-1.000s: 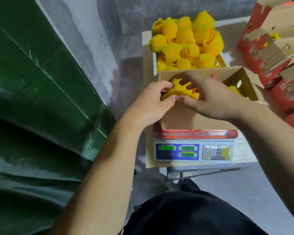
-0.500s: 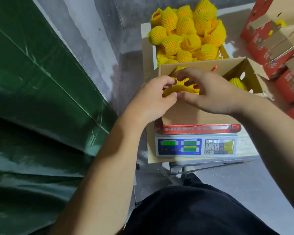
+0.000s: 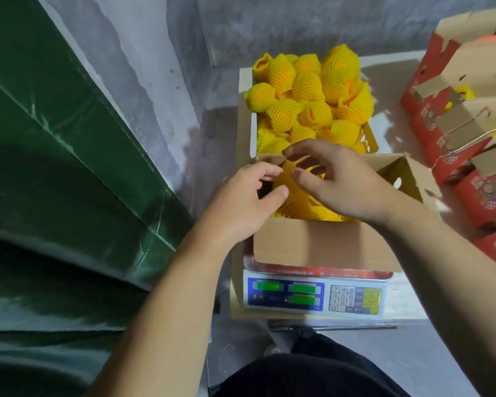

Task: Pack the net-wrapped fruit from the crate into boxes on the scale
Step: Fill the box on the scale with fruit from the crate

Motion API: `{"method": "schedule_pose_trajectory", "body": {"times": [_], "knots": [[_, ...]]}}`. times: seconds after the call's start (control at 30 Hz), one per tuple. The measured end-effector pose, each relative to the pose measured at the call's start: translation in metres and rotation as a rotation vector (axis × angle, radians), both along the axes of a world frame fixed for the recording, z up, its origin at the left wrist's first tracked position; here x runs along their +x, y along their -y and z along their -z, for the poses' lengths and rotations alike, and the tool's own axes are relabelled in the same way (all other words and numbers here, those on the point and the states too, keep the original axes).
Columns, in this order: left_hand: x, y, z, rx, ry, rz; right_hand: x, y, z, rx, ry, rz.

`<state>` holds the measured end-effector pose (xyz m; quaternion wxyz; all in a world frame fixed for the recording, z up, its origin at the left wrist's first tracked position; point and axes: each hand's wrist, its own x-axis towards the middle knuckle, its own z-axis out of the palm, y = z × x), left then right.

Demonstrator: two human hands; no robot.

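Note:
An open cardboard box [image 3: 324, 245] stands on the electronic scale [image 3: 312, 295]. Inside it lie yellow net-wrapped fruit [image 3: 294, 200]. My left hand [image 3: 246, 202] hovers at the box's left rim, fingers loosely curled, thumb tip against the netting and nothing held. Over the fruit in the box, my right hand [image 3: 338, 181] has its fingers spread and relaxed, just above the netting. Behind the box, the yellow crate [image 3: 368, 137] is heaped with more net-wrapped fruit [image 3: 307, 101].
Red and brown cartons [image 3: 455, 116] with open flaps are stacked along the right. A green tarpaulin [image 3: 55, 153] slopes down on the left beside a grey wall. The scale sits on a board [image 3: 401, 305] in front of my dark-clothed lap.
Both hands gripped one netted fruit over the box before. Now the fruit lies in the box and the fingers have loosened and lifted off it.

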<state>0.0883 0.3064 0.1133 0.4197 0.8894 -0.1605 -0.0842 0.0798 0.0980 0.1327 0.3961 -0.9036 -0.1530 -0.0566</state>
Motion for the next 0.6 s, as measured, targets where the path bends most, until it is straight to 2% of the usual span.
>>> {"method": "schedule_pose_trajectory", "body": {"times": [0.13, 0.33, 0.47, 0.6], "knots": [[0.024, 0.027, 0.000, -0.048, -0.012, -0.011, 0.044, 0.039, -0.003, 0.083, 0.013, 0.219], [0.066, 0.075, 0.000, -0.076, -0.012, -0.060, 0.132, 0.116, -0.001, -0.125, -0.031, 0.427], [0.091, 0.102, 0.002, -0.041, -0.010, -0.094, 0.203, 0.150, 0.003, -0.262, -0.100, 0.425], [0.108, 0.120, 0.011, -0.016, -0.018, -0.143, 0.266, 0.154, 0.024, -0.395, -0.225, 0.310]]}}
